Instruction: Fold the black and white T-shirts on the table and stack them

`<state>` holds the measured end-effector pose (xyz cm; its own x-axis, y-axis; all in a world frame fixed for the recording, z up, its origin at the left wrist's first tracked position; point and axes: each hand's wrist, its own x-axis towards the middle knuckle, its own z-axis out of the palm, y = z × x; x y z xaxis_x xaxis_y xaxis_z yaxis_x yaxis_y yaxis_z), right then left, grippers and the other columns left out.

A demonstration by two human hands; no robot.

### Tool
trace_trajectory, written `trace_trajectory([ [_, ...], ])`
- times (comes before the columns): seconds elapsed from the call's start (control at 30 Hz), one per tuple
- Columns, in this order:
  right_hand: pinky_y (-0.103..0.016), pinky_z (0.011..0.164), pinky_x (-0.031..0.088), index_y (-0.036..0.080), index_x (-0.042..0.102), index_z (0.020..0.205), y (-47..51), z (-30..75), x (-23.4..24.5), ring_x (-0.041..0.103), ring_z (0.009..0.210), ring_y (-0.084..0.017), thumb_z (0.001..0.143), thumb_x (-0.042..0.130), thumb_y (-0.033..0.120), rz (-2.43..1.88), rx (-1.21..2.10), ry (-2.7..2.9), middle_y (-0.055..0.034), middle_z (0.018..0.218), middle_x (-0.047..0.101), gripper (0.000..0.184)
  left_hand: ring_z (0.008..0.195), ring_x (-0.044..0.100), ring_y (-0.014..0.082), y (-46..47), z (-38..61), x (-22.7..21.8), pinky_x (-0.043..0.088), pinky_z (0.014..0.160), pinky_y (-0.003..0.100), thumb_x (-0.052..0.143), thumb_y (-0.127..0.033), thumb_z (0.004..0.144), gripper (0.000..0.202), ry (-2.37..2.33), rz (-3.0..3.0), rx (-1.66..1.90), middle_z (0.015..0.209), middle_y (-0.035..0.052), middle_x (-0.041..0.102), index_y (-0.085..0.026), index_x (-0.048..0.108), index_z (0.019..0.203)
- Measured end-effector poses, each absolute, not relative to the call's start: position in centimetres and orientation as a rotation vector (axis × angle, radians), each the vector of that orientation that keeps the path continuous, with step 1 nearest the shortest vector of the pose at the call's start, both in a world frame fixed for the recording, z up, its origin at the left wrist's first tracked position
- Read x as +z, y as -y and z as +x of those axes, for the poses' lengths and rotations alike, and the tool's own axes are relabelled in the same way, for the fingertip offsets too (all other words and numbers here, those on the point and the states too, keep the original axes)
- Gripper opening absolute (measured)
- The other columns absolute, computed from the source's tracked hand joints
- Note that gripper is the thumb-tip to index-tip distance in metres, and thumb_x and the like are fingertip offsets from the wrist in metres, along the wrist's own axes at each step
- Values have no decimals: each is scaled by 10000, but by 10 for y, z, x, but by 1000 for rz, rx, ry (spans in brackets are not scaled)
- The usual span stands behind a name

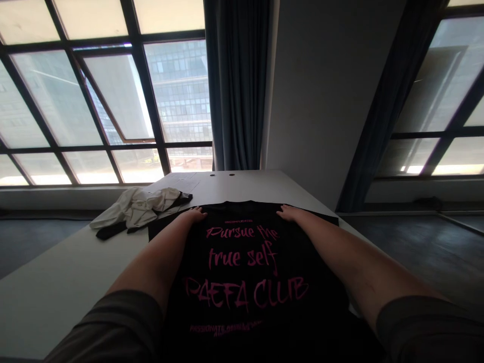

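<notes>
A black T-shirt [245, 272] with pink lettering lies spread flat on the white table [53, 282] in front of me. My left hand [193, 215] rests flat on its far left part, fingers stretched out. My right hand [289, 213] lies flat on its far right part, fingers also stretched toward the far edge. Both forearms reach out over the shirt. Neither hand holds anything.
A crumpled white and black garment [138, 209] lies on the table at the left, beyond my left hand. Papers [177, 181] lie behind it. Large windows [113, 96], a dark curtain [236, 85] and a wall stand past the table's far end.
</notes>
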<state>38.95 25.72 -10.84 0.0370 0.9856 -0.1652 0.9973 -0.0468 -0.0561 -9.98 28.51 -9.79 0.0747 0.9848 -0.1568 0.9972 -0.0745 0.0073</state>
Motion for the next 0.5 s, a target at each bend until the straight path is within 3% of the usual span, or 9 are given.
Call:
trace_trajectory([
  [0.27, -466, 1305, 175, 64, 249, 1683, -286, 396, -114, 184, 1616, -351, 1031, 356, 607, 2267, -265, -2049, -200, 1747, 174, 855, 1578, 245, 454, -315, -92, -101, 287, 1242, 615, 339, -616, 1047, 776, -2129, 2151, -173, 1711, 218, 290, -140, 358, 1660],
  [0.37, -483, 1306, 171, 63, 244, 1684, -296, 399, -113, 185, 1616, -352, 1025, 351, 609, 2263, -286, -2065, -201, 1744, 192, 862, 1526, 365, 422, -329, -89, -101, 329, 1219, 636, 459, -588, 1057, 704, -2145, 2172, -147, 1679, 216, 359, -169, 414, 1621],
  [0.5, -507, 1306, 177, 138, 227, 1702, -310, 402, -111, 212, 1609, -366, 992, 380, 685, 2236, -308, -2136, -171, 1745, 222, 909, 1348, 559, 326, -350, -89, -102, 470, 1126, 597, 655, -456, 1019, 517, -2147, 2198, -122, 1531, 136, 528, -206, 564, 1463],
])
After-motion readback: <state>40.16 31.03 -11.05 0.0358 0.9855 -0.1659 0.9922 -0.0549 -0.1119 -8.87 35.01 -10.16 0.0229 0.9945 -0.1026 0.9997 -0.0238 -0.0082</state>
